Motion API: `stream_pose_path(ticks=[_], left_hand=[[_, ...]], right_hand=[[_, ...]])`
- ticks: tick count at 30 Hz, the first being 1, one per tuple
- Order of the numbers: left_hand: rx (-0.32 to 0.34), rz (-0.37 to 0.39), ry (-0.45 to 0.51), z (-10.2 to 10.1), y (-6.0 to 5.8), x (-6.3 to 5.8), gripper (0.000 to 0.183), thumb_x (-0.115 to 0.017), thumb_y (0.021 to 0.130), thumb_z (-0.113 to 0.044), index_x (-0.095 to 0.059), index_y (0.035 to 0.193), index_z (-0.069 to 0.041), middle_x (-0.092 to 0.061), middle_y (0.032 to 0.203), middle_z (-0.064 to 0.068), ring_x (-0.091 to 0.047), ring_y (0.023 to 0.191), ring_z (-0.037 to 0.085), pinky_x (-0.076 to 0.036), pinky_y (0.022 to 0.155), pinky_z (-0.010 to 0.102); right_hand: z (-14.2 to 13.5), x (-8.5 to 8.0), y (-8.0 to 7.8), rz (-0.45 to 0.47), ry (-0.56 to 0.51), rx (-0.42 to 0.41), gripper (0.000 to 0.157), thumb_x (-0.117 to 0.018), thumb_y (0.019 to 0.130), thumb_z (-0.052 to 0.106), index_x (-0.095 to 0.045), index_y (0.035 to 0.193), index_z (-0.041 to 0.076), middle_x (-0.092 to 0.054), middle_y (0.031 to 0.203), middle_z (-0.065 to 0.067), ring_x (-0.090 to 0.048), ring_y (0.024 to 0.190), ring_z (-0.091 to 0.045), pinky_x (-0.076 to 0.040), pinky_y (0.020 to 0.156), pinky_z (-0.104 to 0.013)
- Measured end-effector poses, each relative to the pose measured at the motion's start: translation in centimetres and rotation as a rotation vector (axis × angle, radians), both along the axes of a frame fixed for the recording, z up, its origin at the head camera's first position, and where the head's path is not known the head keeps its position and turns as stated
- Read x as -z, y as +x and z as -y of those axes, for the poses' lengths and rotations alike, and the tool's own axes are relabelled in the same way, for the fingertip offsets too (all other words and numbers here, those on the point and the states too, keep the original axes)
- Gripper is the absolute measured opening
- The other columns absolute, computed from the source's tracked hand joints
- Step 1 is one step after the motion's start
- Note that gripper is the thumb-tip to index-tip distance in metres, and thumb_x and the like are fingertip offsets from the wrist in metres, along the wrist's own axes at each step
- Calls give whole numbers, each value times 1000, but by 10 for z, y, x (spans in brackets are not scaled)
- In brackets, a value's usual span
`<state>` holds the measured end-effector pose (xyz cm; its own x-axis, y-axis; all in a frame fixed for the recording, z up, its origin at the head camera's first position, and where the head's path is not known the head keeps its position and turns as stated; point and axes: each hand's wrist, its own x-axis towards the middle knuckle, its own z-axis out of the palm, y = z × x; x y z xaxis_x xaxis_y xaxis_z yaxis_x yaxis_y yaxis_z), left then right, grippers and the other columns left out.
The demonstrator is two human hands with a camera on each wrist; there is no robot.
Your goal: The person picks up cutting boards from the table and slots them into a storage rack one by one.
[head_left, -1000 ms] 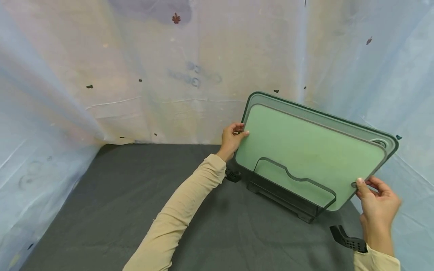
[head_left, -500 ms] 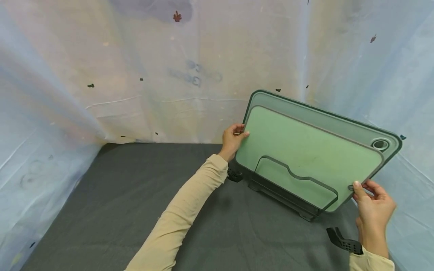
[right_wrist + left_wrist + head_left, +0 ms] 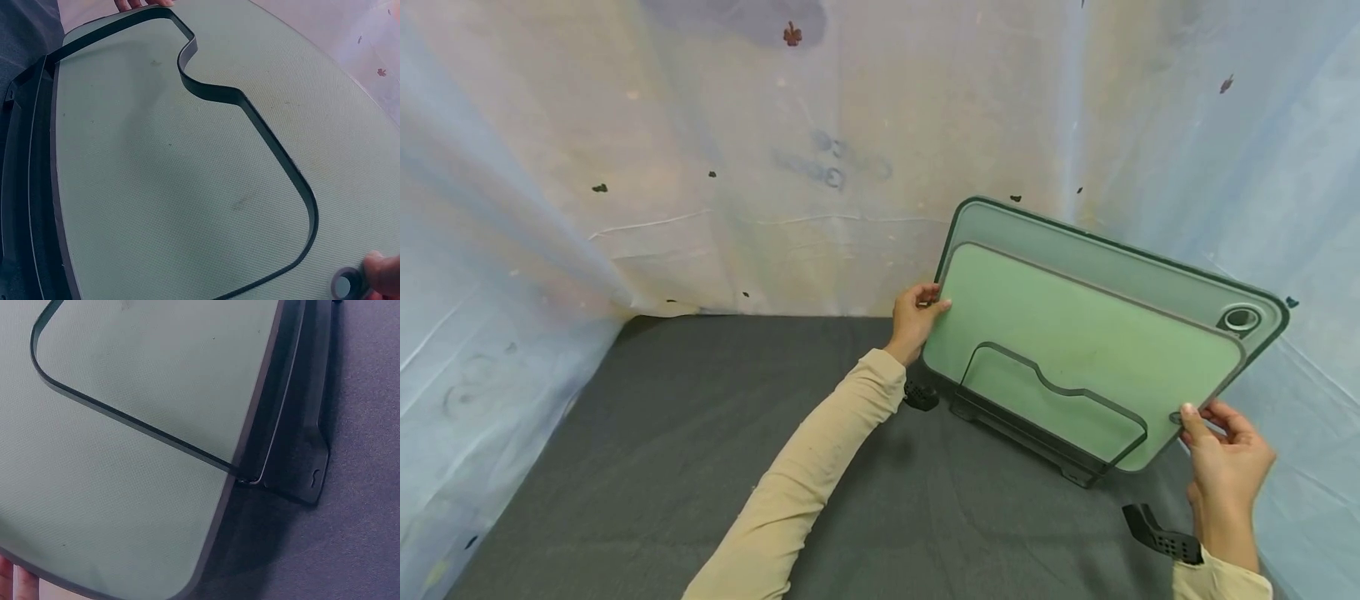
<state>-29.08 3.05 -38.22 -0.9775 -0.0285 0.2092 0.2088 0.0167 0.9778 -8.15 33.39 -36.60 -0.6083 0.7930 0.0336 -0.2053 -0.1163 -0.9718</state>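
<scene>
A light green cutting board (image 3: 1075, 325) with a grey rim stands tilted in a black rack (image 3: 1022, 437), behind its front wire hoop (image 3: 275, 140). My left hand (image 3: 914, 321) pinches the board's left edge, thumb on the front face. At the lower right edge, my right hand (image 3: 1228, 454) pinches the same board beside its small hole, thumb in front. Behind it stands a larger green cutting board (image 3: 1097, 260) with a dark green rim and a ringed hole at its upper right corner. In the left wrist view, only some fingertips (image 3: 26, 584) show under the board.
The rack stands on a dark grey cloth surface (image 3: 700, 467). A pale patterned curtain (image 3: 737, 108) hangs behind it and along both sides. Black straps with perforated pieces (image 3: 1172, 540) sit at both wrists.
The front cutting board has slid down slightly in the rack, so more of the larger board shows above it. Both hands have moved with it, the right one a little left and down.
</scene>
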Motion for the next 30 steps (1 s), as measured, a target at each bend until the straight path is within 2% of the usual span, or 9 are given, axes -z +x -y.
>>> stream_pose_path(ticks=[9, 17, 20, 25, 30], left_hand=[[2, 15, 22, -2, 0, 1, 29, -77, 84, -10, -70, 112, -6, -64, 100, 5, -59, 93, 19, -50, 76, 30], [-9, 35, 30, 1, 0, -2, 30, -77, 84, -10, -70, 113, -6, -65, 101, 6, -60, 94, 19, -50, 76, 30], [-3, 47, 30, 2, 2, -4, 31, -77, 85, -10, -69, 115, -6, -64, 104, 7, -60, 95, 20, -51, 76, 30], [50, 61, 16, 8, 4, -6, 34, -75, 87, -13, -68, 120, -9, -64, 112, 4, -58, 103, 20, -51, 79, 31], [142, 51, 4, 26, 6, -6, 36, -70, 92, -16, -65, 127, -10, -63, 120, 4, -56, 111, 18, -49, 87, 32]], right_hand=[[-1, 5, 0, 40, 4, -3, 17, -75, 82, 1, -69, 87, 15, -59, 87, 1, -59, 69, -4, -49, 54, -14], [-1, 2, -2, 26, -34, -38, 19, -77, 80, 1, -69, 93, 13, -59, 88, 1, -60, 71, -5, -50, 54, -15], [1, 2, -5, -46, -52, -9, 27, -77, 79, -3, -68, 100, 11, -59, 88, -1, -59, 70, -5, -49, 54, -14], [8, -7, -12, -249, -42, 93, 37, -75, 78, -8, -62, 111, 3, -55, 94, -7, -55, 77, -9, -48, 63, -12], [23, -24, -20, -357, 79, 203, 38, -71, 84, -4, -57, 119, 1, -48, 102, -9, -49, 93, -13, -45, 81, -17]])
